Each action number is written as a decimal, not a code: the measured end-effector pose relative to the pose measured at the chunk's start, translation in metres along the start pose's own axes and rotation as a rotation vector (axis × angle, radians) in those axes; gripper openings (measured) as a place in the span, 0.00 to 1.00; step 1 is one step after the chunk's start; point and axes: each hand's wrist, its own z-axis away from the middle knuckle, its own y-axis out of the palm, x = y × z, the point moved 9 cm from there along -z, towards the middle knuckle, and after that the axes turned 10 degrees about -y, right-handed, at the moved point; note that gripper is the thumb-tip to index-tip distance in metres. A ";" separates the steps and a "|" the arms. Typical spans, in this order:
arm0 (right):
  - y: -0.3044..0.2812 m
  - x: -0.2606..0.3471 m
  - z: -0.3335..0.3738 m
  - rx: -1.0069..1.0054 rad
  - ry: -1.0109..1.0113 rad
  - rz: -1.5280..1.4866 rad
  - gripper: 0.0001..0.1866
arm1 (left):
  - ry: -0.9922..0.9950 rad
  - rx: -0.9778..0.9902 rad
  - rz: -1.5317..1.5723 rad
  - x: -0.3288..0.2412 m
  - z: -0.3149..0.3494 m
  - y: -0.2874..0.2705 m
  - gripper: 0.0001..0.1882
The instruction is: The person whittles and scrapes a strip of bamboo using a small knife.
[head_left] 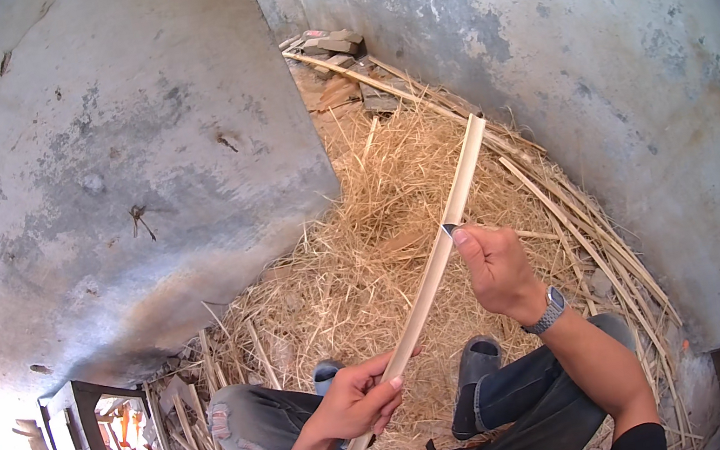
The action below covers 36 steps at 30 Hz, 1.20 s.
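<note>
A long, pale split-bamboo strip [431,281] runs slantwise from my lap up and away to the right, its hollow side showing. My left hand [364,398] is closed around its lower part, thumb lying on top. In my right hand [497,267], closed in a fist, is a small knife [449,229]; only its dark blade tip shows, and the fingers hide the handle. That tip meets the strip in its upper half. A metal-banded watch [547,312] circles my right wrist.
Straw-like shavings [366,262] cover the floor between my feet and beyond. Long bamboo strips [588,236] lie along the right wall [621,89]. Bricks [335,44] are piled at the far end. A grey wall [116,169] and a metal frame [98,445] stand at left.
</note>
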 end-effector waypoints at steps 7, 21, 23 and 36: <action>-0.001 0.000 0.005 0.035 0.018 -0.015 0.22 | -0.004 0.002 0.026 0.001 -0.001 0.003 0.25; 0.009 0.009 0.009 0.109 -0.002 -0.165 0.22 | -0.018 0.062 0.147 0.006 -0.001 0.001 0.25; 0.046 0.032 0.035 0.236 -0.143 -0.123 0.20 | 0.077 0.031 0.284 -0.003 -0.011 -0.006 0.24; -0.045 -0.008 0.004 -0.181 0.112 -0.260 0.09 | 0.110 -0.086 0.043 -0.012 0.004 -0.008 0.25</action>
